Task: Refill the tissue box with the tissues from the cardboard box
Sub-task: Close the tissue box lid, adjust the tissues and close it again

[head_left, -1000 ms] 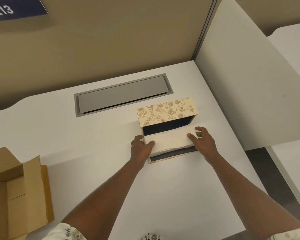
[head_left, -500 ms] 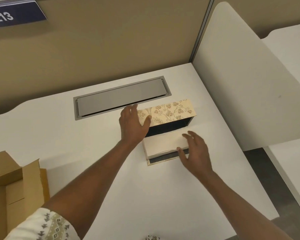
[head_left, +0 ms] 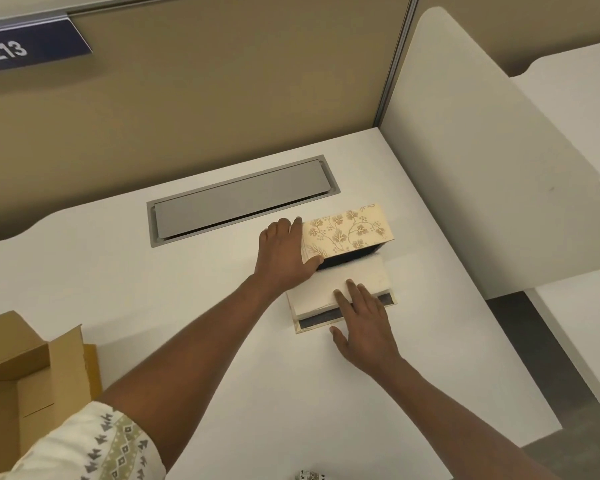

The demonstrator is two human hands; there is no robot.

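Observation:
The floral tissue box point(head_left: 347, 230) lies on its side on the white desk, its dark open side facing me and its flap flat on the desk. A white stack of tissues point(head_left: 329, 289) sits half inside that opening. My left hand point(head_left: 284, 254) grips the box's left end, thumb at the opening's edge. My right hand point(head_left: 364, 317) lies flat with its fingertips on the front of the tissue stack. The open cardboard box point(head_left: 35, 372) stands at the desk's left edge.
A grey cable hatch point(head_left: 239, 199) is set into the white desk point(head_left: 222, 341) behind the tissue box. A tan partition wall stands at the back, a white divider panel point(head_left: 482, 174) on the right. The desk's right edge drops off beside the box.
My left hand left the tissue stack and moved up to hold the box's left end. My right hand shifted to the stack's front edge. The stack sits a little deeper in the box.

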